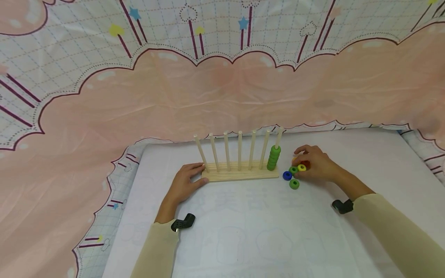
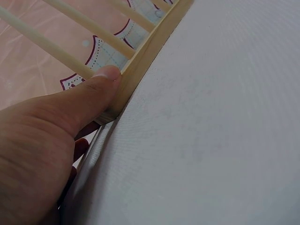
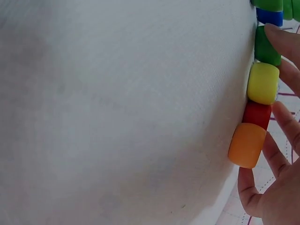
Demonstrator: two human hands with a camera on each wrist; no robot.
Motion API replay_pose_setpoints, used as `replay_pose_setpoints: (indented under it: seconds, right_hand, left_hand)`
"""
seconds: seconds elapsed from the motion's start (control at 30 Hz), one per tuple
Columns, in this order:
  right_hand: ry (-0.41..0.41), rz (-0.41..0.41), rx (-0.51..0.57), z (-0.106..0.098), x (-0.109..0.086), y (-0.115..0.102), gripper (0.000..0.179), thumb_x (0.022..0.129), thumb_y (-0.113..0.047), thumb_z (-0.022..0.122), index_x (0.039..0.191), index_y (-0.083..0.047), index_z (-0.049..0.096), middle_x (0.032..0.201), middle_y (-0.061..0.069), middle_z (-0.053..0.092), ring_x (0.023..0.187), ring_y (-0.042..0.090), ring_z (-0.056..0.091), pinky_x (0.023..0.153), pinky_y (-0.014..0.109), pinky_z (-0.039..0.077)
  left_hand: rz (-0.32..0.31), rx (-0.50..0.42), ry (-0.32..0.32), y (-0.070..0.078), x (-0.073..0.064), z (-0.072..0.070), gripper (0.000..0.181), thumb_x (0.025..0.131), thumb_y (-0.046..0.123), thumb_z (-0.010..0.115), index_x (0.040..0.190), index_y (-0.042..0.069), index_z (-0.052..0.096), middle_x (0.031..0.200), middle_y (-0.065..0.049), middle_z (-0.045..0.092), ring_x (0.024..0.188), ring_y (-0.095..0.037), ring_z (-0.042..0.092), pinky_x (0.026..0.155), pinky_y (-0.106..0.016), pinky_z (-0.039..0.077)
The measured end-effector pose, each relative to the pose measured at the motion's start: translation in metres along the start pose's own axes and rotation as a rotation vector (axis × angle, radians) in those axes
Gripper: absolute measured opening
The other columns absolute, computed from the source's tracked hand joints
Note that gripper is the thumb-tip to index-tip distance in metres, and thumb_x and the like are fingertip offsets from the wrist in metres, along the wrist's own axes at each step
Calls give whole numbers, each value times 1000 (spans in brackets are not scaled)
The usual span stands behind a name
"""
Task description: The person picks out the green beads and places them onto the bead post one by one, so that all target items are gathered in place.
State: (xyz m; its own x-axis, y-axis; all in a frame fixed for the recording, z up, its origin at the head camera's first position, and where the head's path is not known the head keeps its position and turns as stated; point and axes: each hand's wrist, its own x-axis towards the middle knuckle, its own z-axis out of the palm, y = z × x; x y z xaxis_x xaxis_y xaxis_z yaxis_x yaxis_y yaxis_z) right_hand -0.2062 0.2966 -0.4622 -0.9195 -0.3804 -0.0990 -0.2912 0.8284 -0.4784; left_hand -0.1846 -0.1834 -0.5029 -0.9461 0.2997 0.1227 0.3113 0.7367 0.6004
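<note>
A wooden peg rack [image 1: 240,175] with a row of upright pegs stands on the table. My left hand [image 1: 185,181] grips the left end of its base, thumb [image 2: 101,84] on the near edge. Several green beads [image 1: 273,158] are stacked on the rightmost peg. My right hand [image 1: 316,164] is spread over loose beads right of the rack. Its thumb touches a green bead [image 3: 267,47]; its other fingers lie behind a yellow bead [image 3: 263,83], a red bead [image 3: 257,115] and an orange bead [image 3: 247,145]. A blue bead [image 1: 287,175] and another green bead [image 1: 294,184] lie outside the hand.
White sheeting covers the table [image 1: 243,227]. Behind the rack hangs a pink patterned cloth [image 1: 226,96], which also runs down the left side. Each wrist carries a small black camera [image 1: 184,222].
</note>
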Motion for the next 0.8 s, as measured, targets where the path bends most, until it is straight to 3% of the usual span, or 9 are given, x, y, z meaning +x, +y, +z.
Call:
replay_pose_setpoints:
  seconds: [0.23,0.5,0.8]
  right_hand:
    - [12,2,2,-3,0,-2,22,83,-30,85,104,-27,79,140,9,55,133,39,41,105,67,38]
    - [44,-91,-5,-16,-3,-6,24,85,-25,85,106,-18,78,122,9,70,119,35,56,100,60,47]
    - [31,-61,75,-32,-9,-11,28,86,-25,84,111,-18,75,112,3,73,114,30,62,99,60,47]
  left_hand:
    - [2,9,2,-1,0,0,58,92,37,77,140,10,63,149,-5,58,142,-31,47,119,-56,36]
    - [3,9,1,2,0,-1,58,92,37,77,140,9,63,149,-7,58,142,-32,47,118,-56,36]
    - [5,5,3,1,0,0,58,92,37,77,141,9,63,149,-7,58,142,-33,47,118,-56,36]
